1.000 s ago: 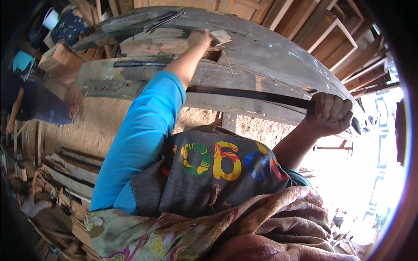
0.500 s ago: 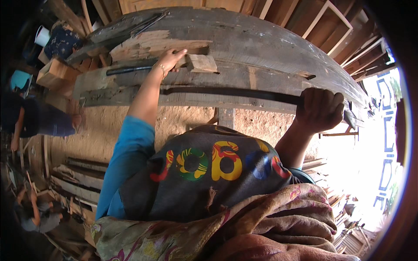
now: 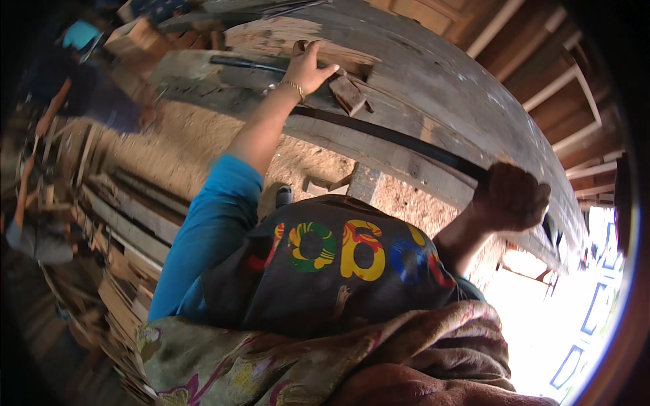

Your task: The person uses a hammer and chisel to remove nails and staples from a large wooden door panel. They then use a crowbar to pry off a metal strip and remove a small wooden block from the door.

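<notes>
My right hand (image 3: 511,197) is closed in a fist round the right end of a long, dark, narrow bar (image 3: 399,139), which slants along the near edge of a grey wooden workbench (image 3: 467,101). My left hand (image 3: 311,70) lies at the bench top with thumb and fingers apart, a bracelet at its wrist. Its thumb reaches to a small wooden block (image 3: 348,93); whether it touches cannot be told. A thin dark rod (image 3: 245,63) lies left of that wrist. Behind the left hand, the board surface (image 3: 277,30) is pale and rough.
Stacked planks (image 3: 135,203) lie at the lower left. A person in dark clothes (image 3: 88,95) is at the far left, another (image 3: 40,240) below. A wooden box (image 3: 135,40) stands past the bench's left end. Wooden frames (image 3: 575,108) lean at upper right.
The whole view has tilted, so the bench now slopes down to the right. My left hand's fingers have spread, and the block sits at a different angle. My right fist still grips the bar.
</notes>
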Demonstrator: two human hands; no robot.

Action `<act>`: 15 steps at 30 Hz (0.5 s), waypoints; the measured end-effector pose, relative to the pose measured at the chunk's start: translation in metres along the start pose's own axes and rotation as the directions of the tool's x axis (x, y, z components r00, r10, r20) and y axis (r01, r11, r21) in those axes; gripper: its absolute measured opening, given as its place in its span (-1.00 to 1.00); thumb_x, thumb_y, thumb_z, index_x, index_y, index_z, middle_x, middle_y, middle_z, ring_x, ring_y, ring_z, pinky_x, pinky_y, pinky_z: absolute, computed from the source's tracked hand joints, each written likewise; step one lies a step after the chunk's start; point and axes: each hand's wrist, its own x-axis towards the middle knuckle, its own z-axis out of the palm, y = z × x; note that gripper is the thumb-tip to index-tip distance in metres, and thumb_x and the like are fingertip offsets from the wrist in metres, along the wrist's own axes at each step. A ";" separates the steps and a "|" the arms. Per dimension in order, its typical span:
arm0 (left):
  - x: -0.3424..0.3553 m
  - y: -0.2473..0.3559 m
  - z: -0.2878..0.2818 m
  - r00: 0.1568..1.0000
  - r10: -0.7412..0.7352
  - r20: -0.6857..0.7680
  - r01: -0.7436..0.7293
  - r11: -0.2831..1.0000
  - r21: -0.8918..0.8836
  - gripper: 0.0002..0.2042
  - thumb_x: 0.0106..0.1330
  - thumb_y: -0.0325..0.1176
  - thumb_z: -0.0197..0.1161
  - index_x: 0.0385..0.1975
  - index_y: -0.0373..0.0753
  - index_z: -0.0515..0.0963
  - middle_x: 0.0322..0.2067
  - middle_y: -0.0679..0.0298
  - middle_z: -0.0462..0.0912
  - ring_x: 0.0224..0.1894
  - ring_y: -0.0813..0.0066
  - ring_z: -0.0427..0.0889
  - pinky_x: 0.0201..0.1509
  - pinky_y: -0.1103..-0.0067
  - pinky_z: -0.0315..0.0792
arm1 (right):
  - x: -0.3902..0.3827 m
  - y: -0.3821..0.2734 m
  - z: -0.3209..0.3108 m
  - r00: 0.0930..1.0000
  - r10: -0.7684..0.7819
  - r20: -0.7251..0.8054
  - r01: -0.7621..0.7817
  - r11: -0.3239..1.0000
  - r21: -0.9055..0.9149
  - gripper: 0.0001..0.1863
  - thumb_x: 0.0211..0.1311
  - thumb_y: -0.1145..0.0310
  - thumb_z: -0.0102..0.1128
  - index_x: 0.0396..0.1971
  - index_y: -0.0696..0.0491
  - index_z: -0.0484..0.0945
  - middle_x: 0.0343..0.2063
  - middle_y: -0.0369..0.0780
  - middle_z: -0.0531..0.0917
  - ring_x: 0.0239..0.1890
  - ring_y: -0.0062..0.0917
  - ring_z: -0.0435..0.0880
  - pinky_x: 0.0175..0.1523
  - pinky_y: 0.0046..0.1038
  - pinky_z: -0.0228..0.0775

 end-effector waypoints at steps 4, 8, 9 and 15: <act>-0.072 0.011 -0.050 0.936 -0.030 -0.350 -0.024 0.988 -0.151 -0.45 0.11 -0.02 0.31 0.03 -0.20 0.40 -0.17 0.14 0.53 -0.43 0.34 0.51 -0.32 0.43 0.40 | -0.001 -0.006 -0.004 1.000 -0.008 0.003 0.009 0.991 -0.132 -0.67 0.33 0.19 -0.27 -0.67 -0.11 0.24 -0.81 -0.42 0.22 -0.83 -0.66 0.11 -0.74 -0.55 0.03; -0.154 -0.036 -0.076 0.890 -0.264 -0.372 0.203 0.960 -0.194 -0.55 0.10 -0.19 0.35 -0.03 -0.21 0.45 -0.05 0.16 0.46 -0.22 0.35 0.50 -0.31 0.48 0.39 | 0.007 -0.003 -0.015 0.998 0.030 0.047 -0.022 0.987 -0.159 -0.68 0.31 0.15 -0.20 -0.66 -0.13 0.26 -0.79 -0.43 0.26 -0.77 -0.67 0.17 -0.59 -0.56 0.09; -0.170 -0.043 -0.085 0.881 -0.338 -0.331 0.282 0.937 -0.206 -0.56 0.10 -0.21 0.35 -0.03 -0.20 0.45 -0.03 0.15 0.45 -0.16 0.34 0.49 -0.30 0.49 0.39 | 0.013 0.000 -0.013 0.998 0.014 0.058 -0.004 0.988 -0.157 -0.68 0.30 0.13 -0.18 -0.66 -0.13 0.26 -0.78 -0.44 0.27 -0.76 -0.67 0.18 -0.55 -0.56 0.10; -0.218 -0.104 -0.089 0.766 -0.565 -0.308 0.517 0.825 -0.227 -0.58 0.09 -0.25 0.34 -0.04 -0.18 0.46 -0.01 0.08 0.41 -0.04 0.25 0.44 -0.24 0.48 0.41 | 0.098 0.057 0.060 0.814 0.237 0.530 -0.210 0.971 -0.112 -0.64 0.28 0.01 -0.09 -0.56 -0.04 0.39 -0.70 -0.38 0.41 -0.57 -0.62 0.40 -0.39 -0.51 0.26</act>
